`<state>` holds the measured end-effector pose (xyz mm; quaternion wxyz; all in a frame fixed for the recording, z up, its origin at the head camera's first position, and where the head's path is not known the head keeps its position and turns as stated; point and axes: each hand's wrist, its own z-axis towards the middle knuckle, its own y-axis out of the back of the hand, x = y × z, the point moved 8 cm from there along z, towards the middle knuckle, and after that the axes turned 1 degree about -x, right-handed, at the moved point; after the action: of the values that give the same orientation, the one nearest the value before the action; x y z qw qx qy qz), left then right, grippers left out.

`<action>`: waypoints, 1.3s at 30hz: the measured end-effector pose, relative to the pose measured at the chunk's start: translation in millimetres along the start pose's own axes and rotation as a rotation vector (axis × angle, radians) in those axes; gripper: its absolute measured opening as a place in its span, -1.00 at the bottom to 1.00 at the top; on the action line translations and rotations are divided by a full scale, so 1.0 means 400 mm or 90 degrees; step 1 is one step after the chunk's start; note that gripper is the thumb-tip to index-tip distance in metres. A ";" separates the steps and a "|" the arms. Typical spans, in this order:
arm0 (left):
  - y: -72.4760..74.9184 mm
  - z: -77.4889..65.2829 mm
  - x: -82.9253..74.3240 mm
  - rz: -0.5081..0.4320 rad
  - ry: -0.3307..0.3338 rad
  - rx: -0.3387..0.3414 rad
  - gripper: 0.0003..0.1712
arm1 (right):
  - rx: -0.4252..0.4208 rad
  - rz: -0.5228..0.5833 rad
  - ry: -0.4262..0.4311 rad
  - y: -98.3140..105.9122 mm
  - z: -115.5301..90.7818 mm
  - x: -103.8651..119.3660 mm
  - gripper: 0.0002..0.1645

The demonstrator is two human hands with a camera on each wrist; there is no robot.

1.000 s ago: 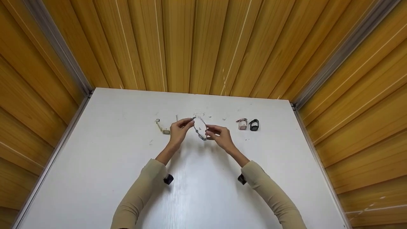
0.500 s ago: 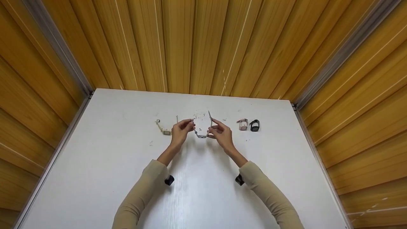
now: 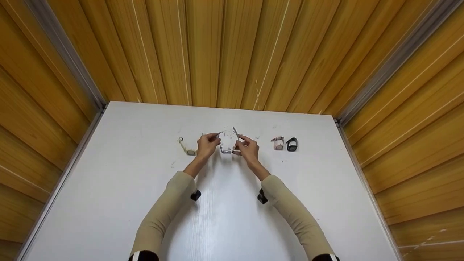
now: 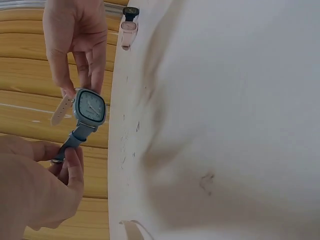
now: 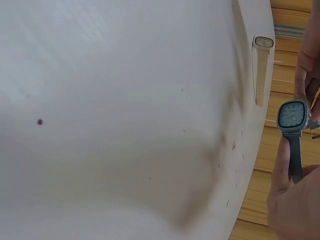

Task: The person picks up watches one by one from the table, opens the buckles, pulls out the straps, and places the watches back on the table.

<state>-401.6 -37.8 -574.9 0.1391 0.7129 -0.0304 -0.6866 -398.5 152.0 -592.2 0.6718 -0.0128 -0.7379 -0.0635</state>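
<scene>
A blue wristwatch (image 4: 91, 107) with a rounded-square dial hangs unfastened between both hands, above the white table. My left hand (image 3: 208, 144) pinches the buckle end of its strap between thumb and fingers. On the other side, my right hand (image 3: 249, 146) grips the holed strap close to the case, and that strap's free tip sticks up past the fingers. In the right wrist view the watch face (image 5: 292, 116) shows, with the right index finger (image 5: 282, 160) lying along the strap. The buckle is partly hidden by the left fingers.
A pale yellow watch (image 3: 191, 152) lies unfastened on the white table (image 3: 119, 163), just left of the left hand. Toward the right, a pink watch (image 3: 278, 143) and a black watch (image 3: 291, 144) stand side by side. Wood-patterned walls (image 3: 203, 54) enclose the table.
The holed strap end has swung away from the left hand, and the right hand has shifted its hold on it. The watch case has levelled, and the right hand has drawn slightly inward.
</scene>
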 end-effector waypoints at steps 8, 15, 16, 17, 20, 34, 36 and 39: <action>-0.003 0.054 0.028 0.175 0.015 -0.010 -0.69 | -0.004 -0.134 -0.023 -0.038 0.036 -0.041 -0.58; -0.014 0.057 0.040 0.251 -0.004 -0.032 -0.81 | -0.032 -0.246 0.027 -0.054 0.048 -0.051 -0.64; -0.012 0.057 0.042 0.258 -0.002 -0.039 -0.82 | -0.031 -0.235 0.028 -0.056 0.050 -0.055 -0.65; -0.011 0.056 0.045 0.268 -0.001 -0.046 -0.82 | -0.029 -0.225 0.028 -0.058 0.051 -0.058 -0.66; -0.008 0.055 0.050 0.293 -0.004 -0.065 -0.80 | -0.025 -0.184 0.021 -0.062 0.054 -0.067 -0.71; -0.006 0.034 0.057 0.312 -0.038 -0.084 -0.78 | -0.023 -0.206 0.050 -0.064 0.046 -0.070 -0.78; -0.003 0.035 0.056 0.309 -0.040 -0.083 -0.76 | -0.021 -0.199 0.045 -0.067 0.048 -0.071 -0.77; 0.005 0.038 0.049 0.318 -0.046 -0.085 -0.75 | -0.009 -0.194 0.035 -0.074 0.052 -0.069 -0.77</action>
<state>-415.4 -46.8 -593.9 0.3495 0.6474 -0.1653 -0.6568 -419.3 126.8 -623.6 0.6740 0.0961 -0.7124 -0.1701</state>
